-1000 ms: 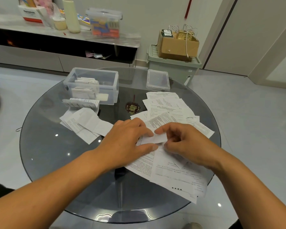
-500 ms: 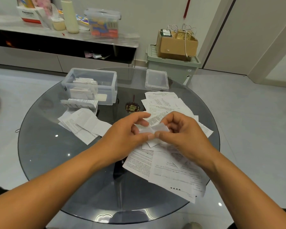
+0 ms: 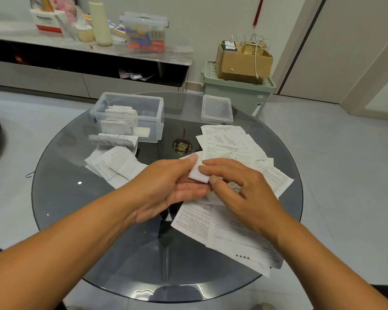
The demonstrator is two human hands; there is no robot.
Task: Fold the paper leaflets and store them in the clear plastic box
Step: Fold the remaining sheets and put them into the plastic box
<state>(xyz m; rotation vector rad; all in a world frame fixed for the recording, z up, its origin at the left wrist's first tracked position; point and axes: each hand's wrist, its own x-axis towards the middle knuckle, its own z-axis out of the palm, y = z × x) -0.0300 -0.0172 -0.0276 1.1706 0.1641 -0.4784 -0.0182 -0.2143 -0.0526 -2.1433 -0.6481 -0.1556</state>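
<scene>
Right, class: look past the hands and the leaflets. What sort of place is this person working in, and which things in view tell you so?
Most likely a living room at home, not an office. A round glass table stands on a pale tiled floor, a low cabinet along the wall holds household clutter, and a cardboard box sits on a green storage bin.

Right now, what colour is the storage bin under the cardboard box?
Pale green, seen in the head view: the storage bin stands on the floor, beneath the cardboard box.

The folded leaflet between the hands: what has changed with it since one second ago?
The folded leaflet has been lifted off the loose leaflets. The left hand now holds it from beneath, thumb on top, and the right hand pinches its near edge. The clear plastic box, its lid and the glass table stayed put.
</scene>
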